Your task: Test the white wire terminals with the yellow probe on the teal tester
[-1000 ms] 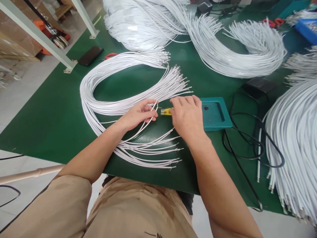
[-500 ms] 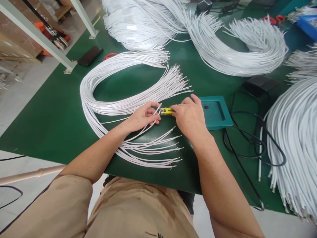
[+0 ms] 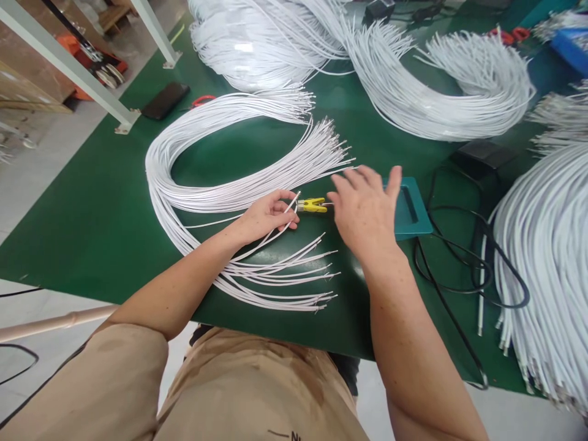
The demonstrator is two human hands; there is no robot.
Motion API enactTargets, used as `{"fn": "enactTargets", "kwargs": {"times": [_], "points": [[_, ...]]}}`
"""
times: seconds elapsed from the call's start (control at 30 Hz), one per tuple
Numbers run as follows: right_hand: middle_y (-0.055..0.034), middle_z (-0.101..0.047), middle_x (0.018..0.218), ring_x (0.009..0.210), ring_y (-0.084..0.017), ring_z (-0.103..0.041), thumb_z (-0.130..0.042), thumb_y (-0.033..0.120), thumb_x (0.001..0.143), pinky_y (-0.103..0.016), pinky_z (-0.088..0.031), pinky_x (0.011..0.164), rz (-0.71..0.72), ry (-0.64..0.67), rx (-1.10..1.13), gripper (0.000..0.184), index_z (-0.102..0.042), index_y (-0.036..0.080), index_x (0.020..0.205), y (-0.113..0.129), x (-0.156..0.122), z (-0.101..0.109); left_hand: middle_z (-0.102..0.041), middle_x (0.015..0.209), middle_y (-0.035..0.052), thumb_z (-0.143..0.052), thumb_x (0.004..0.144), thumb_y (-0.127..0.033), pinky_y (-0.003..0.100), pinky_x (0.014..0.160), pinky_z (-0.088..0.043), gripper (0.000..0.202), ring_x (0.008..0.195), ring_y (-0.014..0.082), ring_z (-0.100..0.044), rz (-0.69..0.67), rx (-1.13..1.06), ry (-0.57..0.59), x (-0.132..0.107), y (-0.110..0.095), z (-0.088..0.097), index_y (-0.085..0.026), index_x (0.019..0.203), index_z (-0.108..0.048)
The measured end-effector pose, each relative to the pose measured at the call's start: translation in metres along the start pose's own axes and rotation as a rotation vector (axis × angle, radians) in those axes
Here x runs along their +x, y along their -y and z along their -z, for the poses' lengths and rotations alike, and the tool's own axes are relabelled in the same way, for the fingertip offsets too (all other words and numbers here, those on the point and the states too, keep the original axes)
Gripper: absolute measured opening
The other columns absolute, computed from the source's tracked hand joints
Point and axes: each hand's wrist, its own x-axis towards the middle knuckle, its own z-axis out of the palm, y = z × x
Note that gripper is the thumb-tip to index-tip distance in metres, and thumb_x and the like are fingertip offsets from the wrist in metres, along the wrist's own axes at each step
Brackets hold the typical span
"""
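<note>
My left hand (image 3: 272, 215) pinches a thin white wire (image 3: 261, 246) near its metal-tipped end. Right against those fingertips is a small yellow spring clip (image 3: 313, 205), with a silvery part on its left end and a thin metal piece at its right. Just right of the clip, my right hand (image 3: 365, 205) hovers with fingers spread and holds nothing. It covers part of a teal tray-like base (image 3: 417, 211). A looped bundle of white wires (image 3: 193, 177) lies beyond my left hand, while several loose wire ends (image 3: 294, 300) fan out nearer to me.
More white wire bundles lie at the back (image 3: 261, 55), at the back right (image 3: 441, 113) and along the right side (image 3: 546, 245). A black cable (image 3: 463, 282) coils right of the teal base. A dark phone-like slab (image 3: 165, 101) sits by a metal post (image 3: 124, 116).
My right hand has let go of the yellow clip, spread its fingers and moved slightly right. More of the clip shows. My left hand keeps its place with the wire.
</note>
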Motion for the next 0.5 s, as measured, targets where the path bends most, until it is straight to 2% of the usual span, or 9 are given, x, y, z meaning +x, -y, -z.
{"fn": "enactTargets", "kwargs": {"times": [0.07,0.13,0.23,0.3,0.4,0.5], "points": [[-0.0165,-0.053,0.135,0.130,-0.035,-0.038,-0.039,0.023,0.093,-0.068,-0.013,0.107,-0.097,-0.038,-0.033,0.038,-0.056,0.015,0.126,-0.005,-0.001,-0.003,-0.069,0.080,0.0040,-0.071,0.075,-0.027,0.020,0.057,-0.047,0.048,0.073,0.0161,-0.070,0.009,-0.025,0.013,0.001,0.000,0.002,-0.016,0.117,-0.050],[-0.0174,-0.050,0.138,0.132,-0.035,-0.036,-0.037,0.022,0.093,-0.067,-0.015,0.106,-0.124,-0.040,-0.054,0.039,-0.054,0.014,0.128,-0.008,-0.002,-0.005,-0.069,0.079,0.0034,-0.072,0.074,-0.028,0.020,0.057,-0.047,0.048,0.071,0.0154,-0.069,0.014,-0.041,0.020,0.001,-0.001,0.004,-0.016,0.116,-0.051],[-0.0171,-0.053,0.135,0.129,-0.033,-0.039,-0.038,0.021,0.094,-0.063,-0.018,0.106,-0.118,-0.053,-0.052,0.036,-0.056,0.014,0.124,-0.007,0.000,-0.003,-0.067,0.078,0.0019,-0.074,0.072,-0.028,0.021,0.059,-0.047,0.049,0.070,0.0136,-0.068,0.015,-0.065,0.021,-0.001,-0.005,0.011,-0.016,0.115,-0.053],[-0.0166,-0.059,0.124,0.118,-0.031,-0.047,-0.040,0.023,0.094,-0.056,-0.027,0.103,-0.088,-0.081,0.010,0.031,-0.059,0.014,0.117,0.000,0.000,0.003,-0.066,0.077,0.0007,-0.075,0.072,-0.028,0.020,0.059,-0.047,0.050,0.069,0.0127,-0.067,-0.003,-0.090,0.016,-0.002,-0.008,0.015,-0.017,0.116,-0.054],[-0.0112,-0.067,0.098,0.093,-0.024,-0.055,-0.040,0.026,0.096,-0.040,-0.040,0.086,0.145,-0.062,0.228,0.028,-0.065,0.016,0.101,0.023,-0.001,0.011,-0.065,0.081,0.0002,-0.076,0.071,-0.028,0.020,0.061,-0.047,0.053,0.071,0.0111,-0.065,-0.024,-0.136,0.015,-0.003,-0.011,0.021,-0.019,0.120,-0.055],[-0.0094,-0.066,0.088,0.089,-0.021,-0.055,-0.039,0.029,0.097,-0.034,-0.041,0.078,0.505,0.029,0.381,0.032,-0.067,0.016,0.087,0.052,-0.006,0.011,-0.066,0.089,0.0015,-0.077,0.071,-0.027,0.020,0.070,-0.047,0.044,0.076,0.0093,-0.062,-0.037,-0.177,0.027,-0.004,-0.010,0.024,-0.018,0.111,-0.063]]}}
